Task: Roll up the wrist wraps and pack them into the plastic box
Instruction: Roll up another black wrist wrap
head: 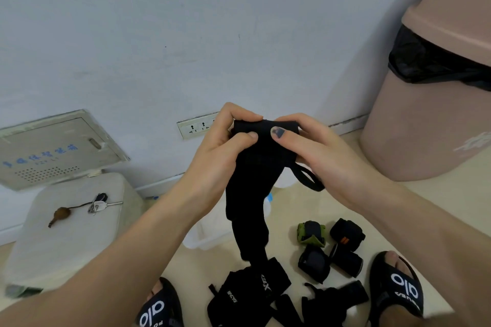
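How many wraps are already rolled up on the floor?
4, clustered on the floor by the right foot: green-edged roll, orange-tagged roll, front-left roll, front-right roll. More may hide behind the arms.

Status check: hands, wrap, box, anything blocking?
Both hands pinch top of black wrist wrap, tail hanging. Four rolled wraps on floor. Plastic box partly hidden behind wrap. Nothing blocking.

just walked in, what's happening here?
A person is rolling up a black wrist wrap. Both the left hand and the right hand pinch its top end, and the rest hangs down. Four rolled wraps already sit on the floor, with an unrolled pile between the sandals. The clear plastic box lies behind the hanging wrap; nothing visible in it yet.
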`<state>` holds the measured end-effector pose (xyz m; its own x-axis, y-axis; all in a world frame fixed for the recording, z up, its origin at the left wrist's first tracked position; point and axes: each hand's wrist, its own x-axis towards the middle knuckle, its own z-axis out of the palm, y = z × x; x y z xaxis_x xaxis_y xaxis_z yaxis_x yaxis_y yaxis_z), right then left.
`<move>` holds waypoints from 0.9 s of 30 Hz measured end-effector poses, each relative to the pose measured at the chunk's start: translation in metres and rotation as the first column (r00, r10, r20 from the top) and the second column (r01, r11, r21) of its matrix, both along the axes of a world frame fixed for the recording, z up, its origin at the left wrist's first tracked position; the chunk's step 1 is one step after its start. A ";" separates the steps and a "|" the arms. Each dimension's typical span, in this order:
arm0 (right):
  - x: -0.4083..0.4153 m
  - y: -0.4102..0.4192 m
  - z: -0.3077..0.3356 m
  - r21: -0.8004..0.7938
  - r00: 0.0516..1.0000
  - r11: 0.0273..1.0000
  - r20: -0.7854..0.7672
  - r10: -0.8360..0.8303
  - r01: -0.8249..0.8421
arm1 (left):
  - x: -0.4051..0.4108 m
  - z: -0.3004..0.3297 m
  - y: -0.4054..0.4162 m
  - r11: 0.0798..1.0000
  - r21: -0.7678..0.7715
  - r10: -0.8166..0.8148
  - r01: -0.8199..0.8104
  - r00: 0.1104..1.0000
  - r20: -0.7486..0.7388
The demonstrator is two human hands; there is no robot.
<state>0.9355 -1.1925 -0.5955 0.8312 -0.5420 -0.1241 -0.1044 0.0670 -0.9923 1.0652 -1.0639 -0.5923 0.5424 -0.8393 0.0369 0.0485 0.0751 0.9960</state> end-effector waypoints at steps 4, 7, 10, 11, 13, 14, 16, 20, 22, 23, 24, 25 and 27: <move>0.002 0.003 0.000 -0.071 1.000 0.997 -0.009 -0.027 0.026 | 0.003 -0.001 0.001 1.000 -0.020 -0.006 0.007 0.999 0.032; 0.003 0.004 0.000 0.028 0.999 0.999 0.036 -0.026 0.025 | 0.003 -0.002 0.001 0.999 -0.032 0.014 -0.011 0.996 0.083; 0.002 0.002 0.001 0.119 0.997 0.993 0.082 -0.006 -0.003 | 0.002 -0.004 0.001 0.999 -0.035 0.037 -0.033 0.990 0.133; 0.002 0.002 0.001 0.135 0.996 0.991 0.087 -0.001 -0.011 | 0.002 -0.004 0.001 0.999 -0.034 0.038 -0.033 0.988 0.151; 0.002 0.002 0.001 0.151 0.996 0.988 0.089 0.009 -0.023 | 0.002 -0.005 0.002 0.999 -0.034 0.040 -0.034 0.980 0.193; 0.002 0.002 0.002 0.156 0.996 0.987 0.089 0.010 -0.024 | 0.001 -0.006 0.002 0.999 -0.035 0.043 -0.036 0.977 0.210; 0.001 0.002 0.002 0.166 0.995 0.986 0.099 -0.006 -0.010 | 0.001 -0.008 0.002 0.999 -0.040 0.043 -0.035 0.973 0.228; 0.002 0.003 -0.001 0.153 0.992 0.988 0.115 -0.048 0.031 | 0.001 -0.007 0.001 0.999 -0.040 0.032 -0.024 0.978 0.205; 0.002 0.002 -0.002 0.147 0.991 0.989 0.121 -0.052 0.034 | 0.000 -0.007 0.001 1.000 -0.005 0.009 -0.008 0.987 0.163; 0.002 0.002 -0.002 0.144 0.991 0.989 0.126 -0.053 0.035 | -0.001 -0.007 0.000 1.000 0.023 0.001 -0.004 0.990 0.138; 0.002 0.002 -0.001 0.136 0.990 0.990 0.129 -0.054 0.036 | -0.001 -0.008 0.000 0.999 0.051 -0.002 -0.004 0.993 0.114; 0.002 0.001 0.000 0.124 0.990 0.992 0.131 -0.053 0.037 | -0.001 -0.009 0.000 0.997 0.074 -0.003 -0.004 0.996 0.094; 0.002 0.000 0.001 0.095 0.990 0.995 0.133 -0.049 0.036 | 0.000 -0.010 -0.001 0.996 0.089 -0.008 0.001 0.997 0.077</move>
<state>0.9377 -1.1920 -0.5950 0.8202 -0.5686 -0.0628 0.0353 0.1599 -0.9865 1.0647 -1.0650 -0.6023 0.5371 -0.8435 0.0037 -0.0283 -0.0137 0.9995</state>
